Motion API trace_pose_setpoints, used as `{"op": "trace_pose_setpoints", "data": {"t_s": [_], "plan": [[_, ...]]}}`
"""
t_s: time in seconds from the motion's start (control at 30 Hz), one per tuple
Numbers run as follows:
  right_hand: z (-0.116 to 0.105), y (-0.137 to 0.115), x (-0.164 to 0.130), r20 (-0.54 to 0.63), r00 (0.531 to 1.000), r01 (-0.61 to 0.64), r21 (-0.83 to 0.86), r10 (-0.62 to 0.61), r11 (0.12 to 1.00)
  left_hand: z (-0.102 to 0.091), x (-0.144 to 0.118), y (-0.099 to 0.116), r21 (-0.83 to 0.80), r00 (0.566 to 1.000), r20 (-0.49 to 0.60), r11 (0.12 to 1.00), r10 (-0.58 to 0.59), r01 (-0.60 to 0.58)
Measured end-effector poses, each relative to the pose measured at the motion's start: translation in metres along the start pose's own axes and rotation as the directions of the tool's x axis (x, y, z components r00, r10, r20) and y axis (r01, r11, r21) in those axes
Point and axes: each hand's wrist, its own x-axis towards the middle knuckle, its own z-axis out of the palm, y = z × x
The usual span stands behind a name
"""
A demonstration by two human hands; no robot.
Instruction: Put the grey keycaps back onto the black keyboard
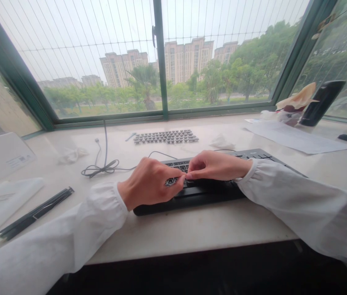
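A black keyboard (pixel 213 191) lies on the white sill, its key sockets bare where the keycaps are off. Over its left half, my left hand (pixel 151 180) is closed, thumb and index finger pinched together. My right hand (pixel 215 164) meets it there, also in a pinch, with the fingertips of both hands touching or nearly so. Whatever sits between the fingertips is too small to make out. Behind the keyboard, loose keycaps (pixel 165 137) are laid out in rows, with a thin bluish tool (pixel 130 137) at their left end.
A coiled cable (pixel 101 167) and a crumpled clear plastic bag (pixel 72 155) lie to the left. Farther left are a dark folded, stick-like object (pixel 38 213) and a white box (pixel 3 155). At the right are a paper sheet (pixel 296 135) and a black upright object (pixel 323 102). Windows rise behind.
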Motion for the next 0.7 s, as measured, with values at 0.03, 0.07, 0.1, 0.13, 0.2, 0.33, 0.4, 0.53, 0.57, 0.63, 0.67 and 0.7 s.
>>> {"op": "trace_pose_setpoints", "data": {"t_s": [0.03, 0.07, 0.1, 0.13, 0.2, 0.33, 0.4, 0.53, 0.57, 0.63, 0.67, 0.7], "plan": [[0.0000, 0.0000, 0.0001, 0.001, 1.000, 0.000, 0.000, 0.000, 1.000, 0.0001, -0.0003, -0.0003, -0.012, 1.000, -0.020, 1.000, 0.011, -0.011], [0.0001, 0.0002, 0.0002, 0.001, 1.000, 0.004, 0.001, -0.004, 1.000, 0.0002, -0.0005, -0.0006, -0.024, 0.999, -0.040, 0.999, 0.023, -0.024], [0.0002, 0.0004, 0.0002, 0.000, 1.000, 0.010, 0.004, -0.010, 1.000, 0.0003, -0.0008, -0.0009, -0.035, 0.998, -0.059, 0.999, 0.036, -0.038], [0.0003, 0.0005, 0.0002, -0.001, 1.000, 0.017, 0.005, -0.017, 1.000, 0.0005, -0.0010, -0.0012, -0.042, 0.996, -0.075, 0.998, 0.046, -0.049], [0.0006, 0.0003, 0.0000, -0.006, 1.000, 0.028, 0.000, -0.028, 1.000, 0.0007, -0.0013, -0.0015, -0.046, 0.994, -0.094, 0.997, 0.061, -0.066], [0.0007, -0.0026, -0.0016, -0.029, 0.998, 0.057, -0.049, -0.058, 0.997, 0.0011, -0.0014, -0.0022, -0.052, 0.992, -0.104, 0.995, 0.076, -0.081], [0.0007, -0.0040, -0.0025, -0.032, 0.996, 0.076, -0.069, -0.078, 0.995, 0.0015, -0.0013, -0.0026, -0.057, 0.991, -0.107, 0.995, 0.080, -0.086], [0.0010, -0.0048, -0.0032, -0.029, 0.994, 0.098, -0.088, -0.101, 0.991, 0.0028, -0.0018, -0.0040, -0.064, 0.990, -0.116, 0.994, 0.083, -0.091], [0.0010, -0.0047, -0.0031, -0.031, 0.994, 0.101, -0.092, -0.105, 0.991, 0.0031, -0.0021, -0.0044, -0.067, 0.990, -0.117, 0.994, 0.083, -0.092], [0.0011, -0.0045, -0.0026, -0.040, 0.993, 0.104, -0.099, -0.108, 0.990, 0.0038, -0.0028, -0.0054, -0.074, 0.989, -0.116, 0.993, 0.086, -0.095], [0.0010, -0.0044, -0.0023, -0.046, 0.993, 0.105, -0.103, -0.110, 0.989, 0.0041, -0.0032, -0.0058, -0.079, 0.990, -0.111, 0.992, 0.092, -0.101], [0.0010, -0.0042, -0.0020, -0.050, 0.993, 0.106, -0.107, -0.111, 0.989, 0.0045, -0.0035, -0.0063, -0.085, 0.989, -0.103, 0.990, 0.102, -0.111]]}}
